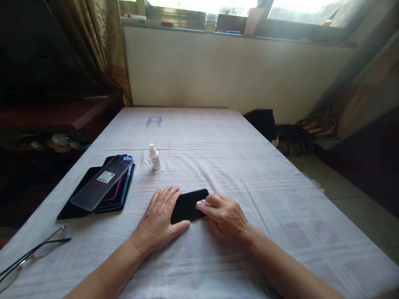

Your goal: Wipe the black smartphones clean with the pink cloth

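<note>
Your left hand [160, 218] lies flat, open, steadying the black slab phone [188, 205] near-centre on the bench [280, 199]; your right hand [226, 218] pinches a small pink cloth [202, 203]. Wipe lightly, evenly.

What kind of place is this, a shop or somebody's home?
Most likely a room in a home. A curtain hangs beside a window sill cluttered with small items, and the table is covered with a plain cloth. The stack of phones hints at small repair or cleaning work.
</note>
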Available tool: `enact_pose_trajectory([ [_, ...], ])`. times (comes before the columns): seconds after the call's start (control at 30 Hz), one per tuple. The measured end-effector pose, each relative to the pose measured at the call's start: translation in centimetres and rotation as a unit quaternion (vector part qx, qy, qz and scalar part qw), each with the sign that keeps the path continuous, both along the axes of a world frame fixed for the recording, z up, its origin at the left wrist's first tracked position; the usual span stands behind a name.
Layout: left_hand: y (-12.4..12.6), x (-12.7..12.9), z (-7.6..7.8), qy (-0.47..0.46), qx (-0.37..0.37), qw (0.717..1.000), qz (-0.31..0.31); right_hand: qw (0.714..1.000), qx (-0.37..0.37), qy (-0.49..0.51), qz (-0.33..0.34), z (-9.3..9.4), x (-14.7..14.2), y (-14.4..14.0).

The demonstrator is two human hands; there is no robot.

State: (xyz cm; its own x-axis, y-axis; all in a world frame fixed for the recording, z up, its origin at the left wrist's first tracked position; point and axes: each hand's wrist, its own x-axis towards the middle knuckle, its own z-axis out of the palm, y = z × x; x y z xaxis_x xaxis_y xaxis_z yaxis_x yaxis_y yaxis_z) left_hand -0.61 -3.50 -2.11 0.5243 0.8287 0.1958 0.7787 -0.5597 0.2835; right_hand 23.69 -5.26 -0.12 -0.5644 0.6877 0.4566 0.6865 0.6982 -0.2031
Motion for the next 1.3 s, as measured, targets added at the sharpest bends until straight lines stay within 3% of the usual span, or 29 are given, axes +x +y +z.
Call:
enact_pose_trajectory([
  [0.1, 0.1, -0.2, -0.1, -0.002, -0.003, 1.000, -0.002, 1.000, 0.000, -0.019, 0.019, 0.2, -0.5, 0.0],
  [0.3, -0.2, -3.8, 0.0, 0.010, -0.013, 0.999, -0.028, 0.997, -0.003, -0.014, -0.070, 0.1, -0.2, 0.6],
  [0.43, -0.7, -5.6, -0.4, 0.006, 0.028, 0.999, -0.033, 1.000, -0.004, -0.016, -0.007, 0.3, -0.9, -0.4],
  [0.53, -0.8, -5.6, -0.7, 0.000, 0.052, 0.998, -0.035, 1.000, -0.009, -0.014, -0.002, 0.5, -1.1, -0.6],
  [0.7, -0.8, -5.0, -0.8, 0.004, 0.066, 0.997, -0.036, 0.997, -0.014, -0.003, -0.077, 0.5, -1.4, -0.4],
  [0.9, -0.9, -4.9, -0.5, 0.006, 0.073, 0.997, -0.033, 0.999, -0.010, -0.011, -0.041, 0.5, -3.8, -1.5],
  [1.03, -0.9, -4.7, -0.5, 0.000, 0.074, 0.997, -0.027, 0.999, -0.011, 0.006, -0.039, 0.6, -2.7, -1.8],
  [1.17, -0.9, -4.3, -0.6, -0.010, 0.080, 0.997, -0.009, 0.994, 0.002, -0.008, -0.106, 0.6, -0.8, -1.9],
  [1.3, -1.0, -3.8, -0.7, -0.031, 0.076, 0.997, 0.016, 0.992, -0.002, -0.018, -0.126, 0.4, -1.9, -2.1],
])
